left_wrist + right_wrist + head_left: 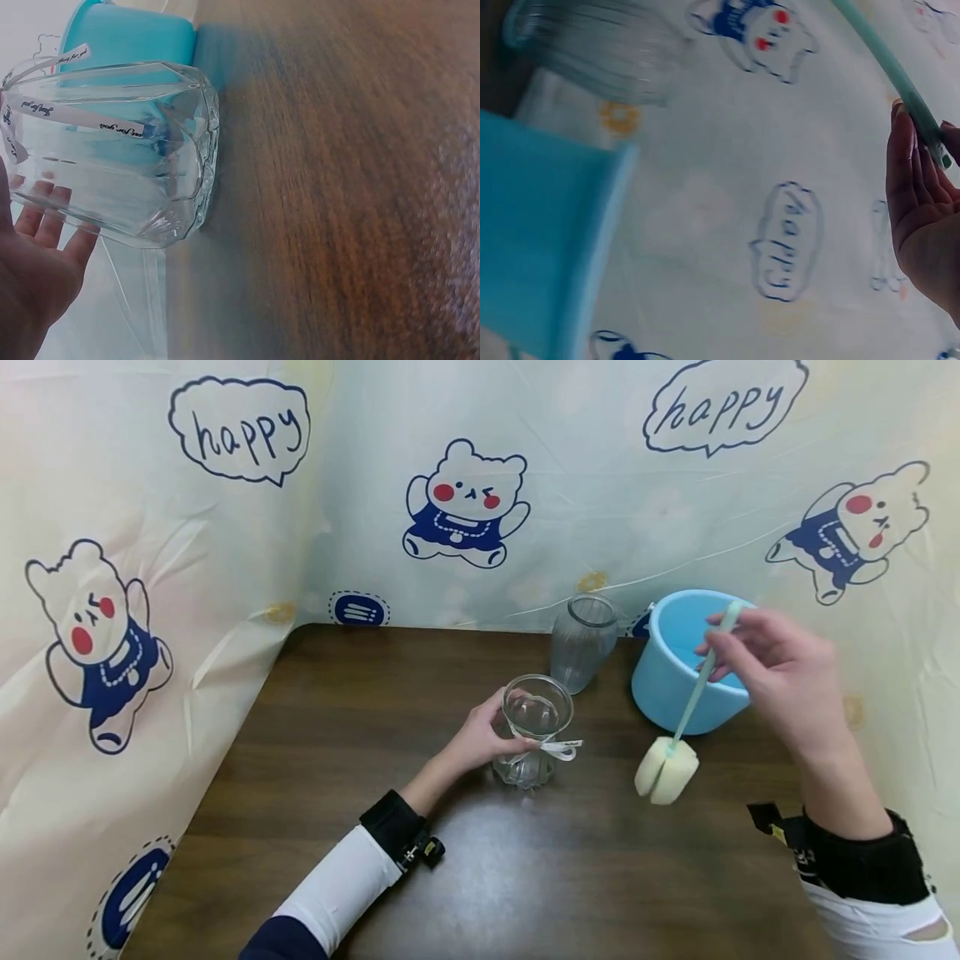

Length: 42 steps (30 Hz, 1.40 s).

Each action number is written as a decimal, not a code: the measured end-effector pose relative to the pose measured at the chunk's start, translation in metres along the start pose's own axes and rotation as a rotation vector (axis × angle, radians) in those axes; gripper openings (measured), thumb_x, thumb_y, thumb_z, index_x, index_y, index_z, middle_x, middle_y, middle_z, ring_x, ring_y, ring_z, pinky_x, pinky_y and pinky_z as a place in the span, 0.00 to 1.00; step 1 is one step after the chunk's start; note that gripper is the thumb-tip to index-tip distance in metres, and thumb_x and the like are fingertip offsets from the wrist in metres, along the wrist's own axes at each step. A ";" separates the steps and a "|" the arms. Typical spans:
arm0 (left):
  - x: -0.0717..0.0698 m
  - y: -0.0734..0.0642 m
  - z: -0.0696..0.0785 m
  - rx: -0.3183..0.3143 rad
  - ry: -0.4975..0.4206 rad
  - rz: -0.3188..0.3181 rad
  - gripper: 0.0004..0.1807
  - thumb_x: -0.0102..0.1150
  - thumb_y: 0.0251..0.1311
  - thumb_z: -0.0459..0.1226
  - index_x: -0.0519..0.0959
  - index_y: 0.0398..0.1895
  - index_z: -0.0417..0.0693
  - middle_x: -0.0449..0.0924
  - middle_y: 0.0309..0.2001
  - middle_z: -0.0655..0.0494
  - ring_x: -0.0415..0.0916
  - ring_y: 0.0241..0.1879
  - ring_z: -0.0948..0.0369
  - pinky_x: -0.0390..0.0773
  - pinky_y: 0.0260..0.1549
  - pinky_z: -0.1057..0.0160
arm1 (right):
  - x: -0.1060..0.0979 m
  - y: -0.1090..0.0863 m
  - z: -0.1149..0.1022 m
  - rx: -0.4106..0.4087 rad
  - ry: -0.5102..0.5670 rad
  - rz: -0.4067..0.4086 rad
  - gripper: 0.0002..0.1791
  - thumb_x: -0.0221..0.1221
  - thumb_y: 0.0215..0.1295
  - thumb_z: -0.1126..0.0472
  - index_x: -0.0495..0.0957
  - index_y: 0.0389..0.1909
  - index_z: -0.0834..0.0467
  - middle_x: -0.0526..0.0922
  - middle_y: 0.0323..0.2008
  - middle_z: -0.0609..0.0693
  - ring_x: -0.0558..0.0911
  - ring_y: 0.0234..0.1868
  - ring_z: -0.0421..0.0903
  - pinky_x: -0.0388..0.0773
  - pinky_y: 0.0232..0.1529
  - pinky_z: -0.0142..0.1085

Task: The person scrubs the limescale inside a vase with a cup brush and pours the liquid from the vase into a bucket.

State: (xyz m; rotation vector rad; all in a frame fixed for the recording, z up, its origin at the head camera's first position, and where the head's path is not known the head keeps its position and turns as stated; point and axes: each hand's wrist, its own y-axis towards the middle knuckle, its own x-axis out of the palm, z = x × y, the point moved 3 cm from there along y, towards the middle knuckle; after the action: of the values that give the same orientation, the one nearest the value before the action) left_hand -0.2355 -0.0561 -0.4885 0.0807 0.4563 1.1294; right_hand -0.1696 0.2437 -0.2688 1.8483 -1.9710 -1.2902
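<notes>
A clear glass vase [534,718] with a white ribbon [561,749] tied round its neck stands on the table. My left hand [491,732] grips it around the neck from the left side; in the left wrist view the fingers [52,217] curl behind the glass. My right hand [783,672] pinches the thin green handle of a sponge brush [666,770] near its upper end. The brush's pale yellow sponge head points down, in front of the bucket and right of the vase. In the right wrist view only the green handle [889,67] shows.
A light blue bucket [648,672] stands at the table's back right, just behind the brush. A second ribbed glass vase [581,647] is at the back edge, left of the bucket. Behind the brown table [360,718] hangs a printed curtain [600,527].
</notes>
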 end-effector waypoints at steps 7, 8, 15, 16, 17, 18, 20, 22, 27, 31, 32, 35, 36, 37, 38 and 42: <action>0.000 0.000 0.001 0.017 -0.011 -0.010 0.37 0.76 0.43 0.43 0.72 0.60 0.53 0.78 0.56 0.46 0.76 0.54 0.52 0.75 0.55 0.50 | 0.027 -0.031 0.062 0.171 -0.245 -0.295 0.09 0.61 0.65 0.63 0.81 0.44 0.60 0.86 0.28 0.49 0.80 0.22 0.39 0.77 0.24 0.23; 0.000 0.000 0.001 0.016 -0.013 -0.008 0.37 0.76 0.43 0.42 0.72 0.60 0.53 0.78 0.56 0.45 0.76 0.54 0.52 0.75 0.55 0.50 | 0.032 -0.035 0.070 0.192 -0.264 -0.340 0.09 0.60 0.66 0.61 0.80 0.43 0.59 0.86 0.28 0.50 0.80 0.22 0.39 0.78 0.23 0.24; 0.000 0.001 0.001 0.010 -0.032 -0.017 0.38 0.76 0.43 0.41 0.72 0.61 0.51 0.78 0.56 0.43 0.76 0.55 0.51 0.75 0.56 0.52 | 0.062 -0.059 0.119 0.360 -0.290 -0.609 0.12 0.56 0.70 0.56 0.79 0.39 0.61 0.84 0.27 0.54 0.83 0.24 0.45 0.83 0.24 0.37; 0.001 0.001 0.001 0.007 -0.035 -0.019 0.37 0.76 0.43 0.41 0.71 0.61 0.52 0.78 0.56 0.43 0.75 0.55 0.51 0.75 0.56 0.52 | 0.065 -0.061 0.124 0.378 -0.299 -0.641 0.11 0.56 0.70 0.56 0.78 0.38 0.62 0.84 0.27 0.54 0.83 0.24 0.46 0.83 0.24 0.38; 0.001 0.001 0.001 0.004 -0.039 -0.020 0.37 0.76 0.43 0.41 0.71 0.61 0.52 0.77 0.57 0.43 0.75 0.55 0.51 0.75 0.56 0.53 | 0.067 -0.062 0.128 0.394 -0.306 -0.673 0.11 0.55 0.70 0.57 0.78 0.37 0.62 0.83 0.26 0.54 0.83 0.23 0.46 0.83 0.24 0.38; 0.002 0.001 0.001 0.004 -0.041 -0.021 0.37 0.76 0.43 0.41 0.71 0.60 0.53 0.77 0.57 0.43 0.75 0.55 0.51 0.74 0.56 0.53 | 0.069 -0.064 0.131 0.411 -0.312 -0.704 0.10 0.56 0.70 0.58 0.77 0.36 0.62 0.83 0.25 0.54 0.82 0.22 0.46 0.83 0.24 0.38; 0.001 0.001 0.006 -0.001 -0.050 -0.023 0.37 0.76 0.44 0.40 0.71 0.60 0.51 0.77 0.57 0.42 0.74 0.56 0.50 0.74 0.57 0.52 | 0.072 -0.065 0.137 0.447 -0.325 -0.762 0.10 0.56 0.69 0.58 0.76 0.34 0.63 0.83 0.24 0.54 0.82 0.22 0.46 0.83 0.23 0.37; 0.001 0.001 0.007 -0.005 -0.055 -0.022 0.37 0.76 0.43 0.39 0.71 0.60 0.50 0.77 0.57 0.41 0.74 0.56 0.49 0.73 0.57 0.52 | 0.074 -0.066 0.142 0.486 -0.328 -0.812 0.10 0.58 0.68 0.58 0.77 0.34 0.63 0.83 0.25 0.55 0.82 0.22 0.45 0.83 0.23 0.37; -0.002 -0.001 0.021 0.000 -0.035 -0.009 0.37 0.76 0.44 0.37 0.72 0.60 0.45 0.78 0.56 0.41 0.74 0.55 0.49 0.74 0.57 0.52 | 0.081 -0.063 0.148 0.542 -0.332 -0.906 0.12 0.60 0.66 0.59 0.79 0.37 0.66 0.82 0.24 0.56 0.83 0.21 0.46 0.83 0.23 0.37; -0.007 -0.004 0.038 0.002 -0.004 -0.005 0.36 0.75 0.44 0.36 0.72 0.59 0.42 0.79 0.55 0.44 0.75 0.54 0.54 0.74 0.57 0.52 | 0.092 -0.063 0.155 0.524 -0.361 -0.964 0.12 0.60 0.64 0.61 0.78 0.40 0.67 0.82 0.23 0.55 0.83 0.19 0.45 0.82 0.21 0.35; -0.008 -0.004 0.038 -0.001 -0.002 -0.006 0.36 0.75 0.44 0.36 0.72 0.59 0.42 0.79 0.55 0.45 0.75 0.54 0.54 0.74 0.57 0.52 | 0.095 -0.065 0.157 0.516 -0.372 -0.980 0.12 0.61 0.64 0.60 0.78 0.39 0.67 0.82 0.23 0.55 0.82 0.19 0.44 0.81 0.21 0.35; -0.008 -0.003 0.038 -0.001 -0.007 -0.011 0.35 0.74 0.44 0.34 0.72 0.59 0.42 0.79 0.55 0.42 0.75 0.55 0.52 0.74 0.57 0.52 | 0.104 -0.072 0.164 0.508 -0.402 -1.036 0.10 0.62 0.63 0.60 0.76 0.37 0.63 0.81 0.23 0.53 0.81 0.19 0.43 0.80 0.20 0.34; -0.008 -0.003 0.037 0.003 -0.015 -0.012 0.35 0.74 0.44 0.34 0.72 0.59 0.41 0.78 0.55 0.40 0.75 0.55 0.50 0.74 0.57 0.51 | 0.107 -0.074 0.166 0.505 -0.414 -1.054 0.09 0.62 0.63 0.60 0.76 0.36 0.62 0.80 0.22 0.52 0.80 0.18 0.43 0.79 0.20 0.33; -0.007 -0.003 0.037 0.007 -0.021 -0.014 0.35 0.74 0.44 0.34 0.71 0.59 0.40 0.78 0.55 0.39 0.75 0.55 0.48 0.74 0.57 0.50 | 0.110 -0.076 0.167 0.504 -0.424 -1.069 0.09 0.62 0.63 0.59 0.76 0.35 0.61 0.79 0.22 0.52 0.79 0.18 0.43 0.78 0.20 0.33; -0.007 -0.003 0.036 0.009 -0.027 -0.015 0.35 0.74 0.44 0.33 0.71 0.59 0.40 0.78 0.55 0.38 0.74 0.55 0.46 0.74 0.56 0.49 | 0.112 -0.079 0.168 0.507 -0.433 -1.081 0.09 0.63 0.62 0.59 0.75 0.34 0.61 0.79 0.21 0.51 0.79 0.17 0.43 0.77 0.19 0.33; -0.006 -0.004 0.035 0.017 -0.040 -0.017 0.36 0.74 0.44 0.33 0.71 0.59 0.39 0.77 0.55 0.35 0.74 0.54 0.43 0.73 0.56 0.45 | 0.118 -0.085 0.169 0.487 -0.467 -1.100 0.11 0.64 0.60 0.60 0.76 0.36 0.62 0.78 0.19 0.50 0.77 0.14 0.42 0.74 0.18 0.32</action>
State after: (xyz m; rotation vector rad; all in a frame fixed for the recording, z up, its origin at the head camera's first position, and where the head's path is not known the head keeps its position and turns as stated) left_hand -0.2200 -0.0576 -0.4558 0.1138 0.4306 1.1054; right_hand -0.2393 0.2320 -0.4807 3.4073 -1.4610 -1.6601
